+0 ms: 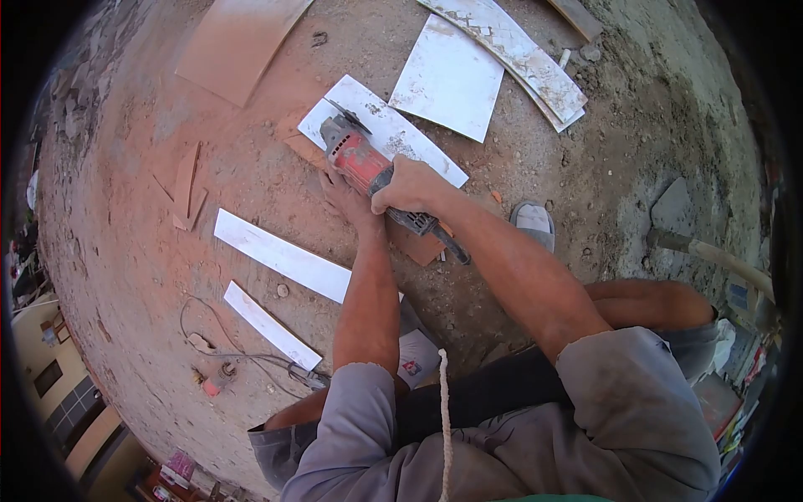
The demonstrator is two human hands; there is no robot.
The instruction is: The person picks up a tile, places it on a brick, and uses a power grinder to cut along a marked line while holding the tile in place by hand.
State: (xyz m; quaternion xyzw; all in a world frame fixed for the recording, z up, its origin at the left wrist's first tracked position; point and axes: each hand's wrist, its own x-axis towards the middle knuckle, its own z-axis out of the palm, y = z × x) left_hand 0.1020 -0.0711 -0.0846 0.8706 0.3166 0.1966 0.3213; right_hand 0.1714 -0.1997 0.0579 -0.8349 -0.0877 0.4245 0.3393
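Note:
My right hand point(409, 185) is closed around the rear body of a red and black angle grinder point(360, 163). The grinder's disc point(350, 115) stands edge-on over a white tile piece point(427, 152), near its far left end. Whether the disc cuts into the tile cannot be seen. Beside the grinder's left side, low by the tile's near edge, my left hand point(350, 201) has its fingers stretched forward. Part of those fingers is hidden under the grinder. A reddish-brown tile piece point(416, 244) lies under the grinder's rear end.
White tile strips point(280, 255) point(269, 325) lie at left. A square white tile point(449, 77) and long tile pieces point(523, 54) are farther off. A brown tile point(238, 46), slivers point(186, 188), a cable point(251, 358) and a wooden-handled tool point(719, 255) lie around on dusty ground.

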